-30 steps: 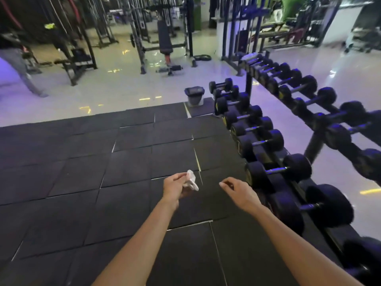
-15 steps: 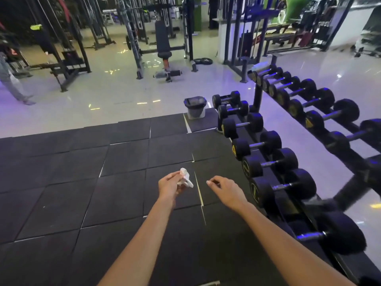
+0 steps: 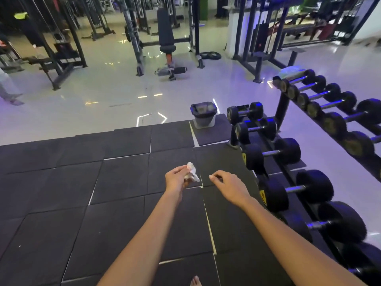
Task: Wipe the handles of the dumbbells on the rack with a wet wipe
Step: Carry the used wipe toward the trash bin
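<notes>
Open rubber floor mats (image 3: 115, 182) from nine to twelve o'clock, small bin (image 3: 203, 115) at twelve, dumbbell rack (image 3: 288, 174) blocking one to four o'clock.

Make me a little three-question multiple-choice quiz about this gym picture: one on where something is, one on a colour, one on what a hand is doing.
1. Where does the bin stand?
A. On the far corner of the black floor mats, beside the end of the dumbbell rack
B. On top of the rack
C. Under the weight bench

2. What colour is the wipe?
A. Blue
B. White
C. Black

3. What is the right hand doing?
A. Gripping a dumbbell handle
B. Holding the wipe
C. Holding nothing, fingers loosely curled above the mats

Answers:
1 A: it sits on a mat tile left of the first low dumbbell.
2 B: the crumpled wad in the left hand is white.
3 C: it touches neither the wipe nor the rack.
</notes>
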